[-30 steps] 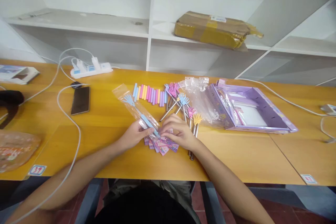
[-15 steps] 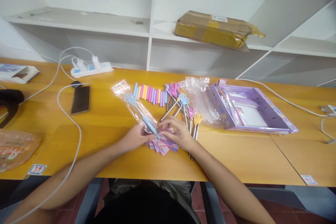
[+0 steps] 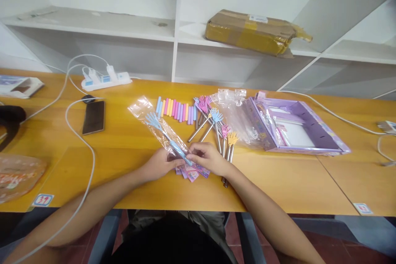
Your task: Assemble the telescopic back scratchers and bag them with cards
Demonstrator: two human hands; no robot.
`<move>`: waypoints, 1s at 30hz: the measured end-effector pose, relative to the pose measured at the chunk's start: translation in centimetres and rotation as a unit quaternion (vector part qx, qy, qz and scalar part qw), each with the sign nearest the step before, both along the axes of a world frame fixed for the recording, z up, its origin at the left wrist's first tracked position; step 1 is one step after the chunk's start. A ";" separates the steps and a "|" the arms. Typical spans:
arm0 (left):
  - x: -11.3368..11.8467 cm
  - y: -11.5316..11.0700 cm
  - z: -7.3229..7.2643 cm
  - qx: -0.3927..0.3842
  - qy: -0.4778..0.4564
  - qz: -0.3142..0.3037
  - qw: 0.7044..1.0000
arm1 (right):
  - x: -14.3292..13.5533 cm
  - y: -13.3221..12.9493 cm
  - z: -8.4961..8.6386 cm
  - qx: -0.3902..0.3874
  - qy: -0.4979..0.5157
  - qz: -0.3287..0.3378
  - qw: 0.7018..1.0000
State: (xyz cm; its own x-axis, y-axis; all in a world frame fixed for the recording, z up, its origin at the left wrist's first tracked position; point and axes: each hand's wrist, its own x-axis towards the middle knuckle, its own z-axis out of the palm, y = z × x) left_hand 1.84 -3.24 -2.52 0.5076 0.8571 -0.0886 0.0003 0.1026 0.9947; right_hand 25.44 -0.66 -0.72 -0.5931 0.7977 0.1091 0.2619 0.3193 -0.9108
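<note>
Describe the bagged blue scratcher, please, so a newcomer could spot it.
Over the table, nearer the person than the row of coloured tubes, find the left hand and right hand. They hold a clear bag with the blue scratcher inside. Unlike the bare-shafted scratchers to its right, it has a blue grip.

White shelving (image 3: 176,29) fills the top; a yellow-brown wooden desk (image 3: 278,181) spans the middle; red floor tiles (image 3: 365,253) show at bottom.
</note>
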 end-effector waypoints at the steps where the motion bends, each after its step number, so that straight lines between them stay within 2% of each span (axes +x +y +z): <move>1: 0.0 0.0 0.0 0.001 -0.003 0.001 1.000 | 0.0 0.0 0.0 -0.003 -0.004 0.010 1.000; 7: -0.1 0.0 0.1 -0.023 -0.005 -0.007 1.000 | 0.0 0.1 -0.1 0.002 -0.002 0.004 1.000; 11: -0.2 0.1 0.2 -0.023 -0.034 -0.020 0.999 | -0.1 -0.2 0.5 -0.007 -0.001 0.007 1.000; 16: 0.0 -0.1 0.6 -0.019 -0.077 -0.056 0.995 | 0.4 -0.3 1.2 -0.075 -0.002 0.080 0.994; 20: 0.0 -0.6 1.4 -0.025 -0.073 -0.067 0.995 | 0.9 -0.4 1.0 -0.133 0.014 0.121 0.984; 24: -0.5 -0.7 2.6 -0.038 -0.028 -0.139 0.989 | 0.8 -0.3 0.7 -0.151 0.085 0.073 0.982; 27: -0.8 -0.8 3.4 -0.005 0.022 -0.212 0.977 | 0.5 0.0 0.5 -0.176 0.152 0.005 0.973; 30: -0.9 -1.1 3.6 0.022 0.056 -0.289 0.956 | 0.5 0.4 0.3 -0.218 0.157 -0.031 0.963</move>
State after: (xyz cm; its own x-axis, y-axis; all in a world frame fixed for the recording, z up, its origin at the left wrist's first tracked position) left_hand 0.98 -4.30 1.12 0.8862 0.4413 -0.1413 0.1517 0.0117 0.9884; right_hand 25.89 -0.30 -0.42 -0.5355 0.8410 -0.0769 -0.0422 -0.1176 -0.9922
